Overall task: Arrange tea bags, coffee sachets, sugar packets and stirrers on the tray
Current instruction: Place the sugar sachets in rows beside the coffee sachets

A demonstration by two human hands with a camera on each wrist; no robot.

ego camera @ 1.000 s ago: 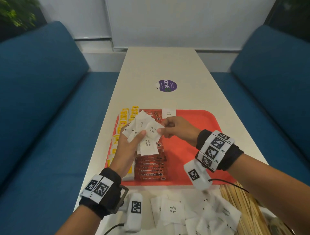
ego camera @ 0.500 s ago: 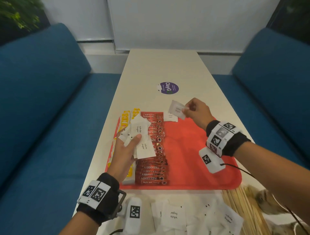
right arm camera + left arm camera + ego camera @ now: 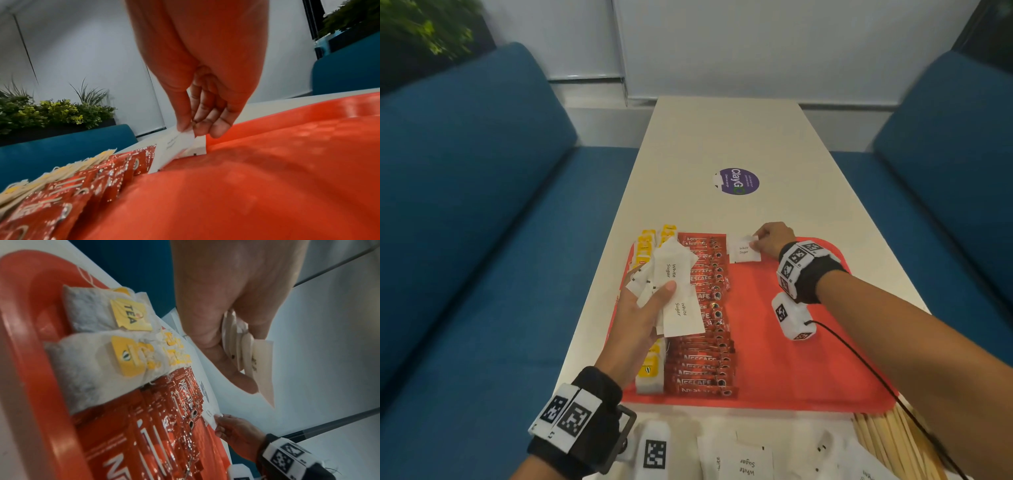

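Note:
A red tray (image 3: pixel 808 370) lies on the table. Yellow-tagged tea bags (image 3: pixel 650 371) line its left edge, and a column of red coffee sachets (image 3: pixel 705 342) runs beside them. My left hand (image 3: pixel 640 315) hovers over the sachets and grips a fan of white sugar packets (image 3: pixel 674 294) between thumb and fingers, the stack (image 3: pixel 246 353) showing under the palm. My right hand (image 3: pixel 767 240) is at the tray's far edge, pinching the corner of a white sugar packet (image 3: pixel 743 250) that lies against the tray there; the pinch (image 3: pixel 188 129) is plain in the right wrist view.
More sugar packets (image 3: pixel 739 462) lie loose on the table in front of the tray. Wooden stirrers (image 3: pixel 887 442) lie at the front right. A purple round sticker (image 3: pixel 736 181) is farther up the table. Blue sofas flank both sides.
My right hand took one packet from the left hand's fan, carried it to the tray's far edge and lowered it onto the tray. The left hand stayed in place.

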